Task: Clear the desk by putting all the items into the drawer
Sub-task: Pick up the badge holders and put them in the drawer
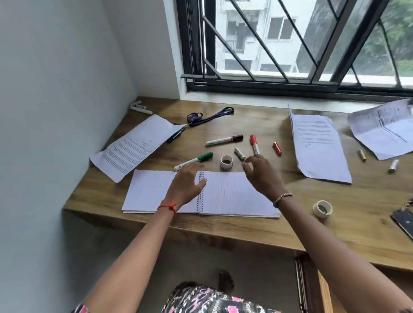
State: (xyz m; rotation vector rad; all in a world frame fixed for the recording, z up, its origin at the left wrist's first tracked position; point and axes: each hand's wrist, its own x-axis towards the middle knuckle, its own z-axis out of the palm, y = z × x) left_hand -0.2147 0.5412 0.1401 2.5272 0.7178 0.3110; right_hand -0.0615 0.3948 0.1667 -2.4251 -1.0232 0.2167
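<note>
Hands: left hand (186,182) flat and open on notebook (225,195); right hand (262,175) open, empty, hovering.
Notebook: open by desk (343,226) front edge — close it first.
Markers: green marker (194,160), red marker (255,144) mid-desk — gather together.
Drawer: unseen.

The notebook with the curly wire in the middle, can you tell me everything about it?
The spiral notebook lies open and flat on the wooden desk, near its front edge. A metal wire coil runs down the middle between two white pages; the right page shows faint ruled lines, and nothing written shows on either. The left hand reaches over the coil, its fingers spread. The right hand hovers past the top right corner. A green marker lies just beyond the top edge.
</note>
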